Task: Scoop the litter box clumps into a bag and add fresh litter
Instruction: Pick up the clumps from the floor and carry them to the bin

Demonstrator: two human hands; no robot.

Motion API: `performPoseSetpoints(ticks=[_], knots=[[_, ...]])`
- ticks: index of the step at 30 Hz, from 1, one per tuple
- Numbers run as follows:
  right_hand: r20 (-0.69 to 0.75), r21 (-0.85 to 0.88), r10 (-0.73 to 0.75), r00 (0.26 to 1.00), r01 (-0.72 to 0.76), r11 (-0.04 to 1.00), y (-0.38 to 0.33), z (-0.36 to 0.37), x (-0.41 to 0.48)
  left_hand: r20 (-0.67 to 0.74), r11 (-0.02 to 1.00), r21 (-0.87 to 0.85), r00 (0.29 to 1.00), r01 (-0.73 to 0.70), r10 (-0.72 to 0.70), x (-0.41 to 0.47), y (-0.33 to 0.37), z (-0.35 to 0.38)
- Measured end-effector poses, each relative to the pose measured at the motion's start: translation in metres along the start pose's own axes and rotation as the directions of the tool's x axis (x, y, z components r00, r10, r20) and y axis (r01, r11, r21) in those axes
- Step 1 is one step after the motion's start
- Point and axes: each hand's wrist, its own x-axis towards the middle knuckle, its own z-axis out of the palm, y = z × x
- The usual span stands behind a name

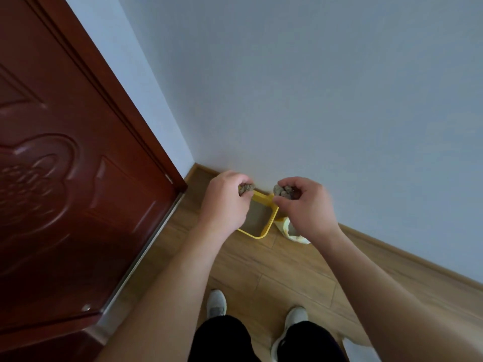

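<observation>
Left hand (224,202), right hand (305,207) pinching clumps (245,188), seemingly over litter box (270,222) rim

Litter box (271,222): yellow, grey-filled, on floor (261,270) against wall (313,100).
Clumps (246,188): grey-brown, held above box.
Bag (283,228): pale, crumpled, just beside box.

no readable text, no labels, no brand marks, no numbers on anything in view

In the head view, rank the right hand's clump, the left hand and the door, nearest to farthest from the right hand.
1. Clump, held in the right hand.
2. Left hand, just to its left.
3. Door, far left.
</observation>
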Motion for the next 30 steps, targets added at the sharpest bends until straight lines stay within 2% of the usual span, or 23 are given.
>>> performPoseSetpoints(ticks=[6,12,16,23,30], knots=[[-0.039,0.033,0.02,0.999,-0.019,0.999,-0.03,-0.009,-0.019,0.056,0.995,0.046,0.995,-0.083,0.08,0.009,0.017,-0.029],[-0.159,0.037,0.072,0.985,-0.067,0.997,-0.044,-0.018,-0.034,0.166,0.974,0.067,0.965,-0.218,0.205,0.021,0.027,-0.042],[-0.253,0.055,0.12,0.96,-0.11,0.992,-0.045,-0.033,-0.049,0.237,0.959,-0.01,0.931,-0.282,0.276,0.03,0.038,-0.039],[-0.391,0.04,0.156,0.907,-0.152,0.988,-0.017,-0.081,-0.076,0.329,0.914,-0.067,0.856,-0.4,0.398,0.021,0.092,-0.014],[-0.464,0.036,0.166,0.87,-0.169,0.985,0.037,-0.156,-0.103,0.372,0.896,-0.129,0.817,-0.425,0.441,-0.003,0.176,0.044]])
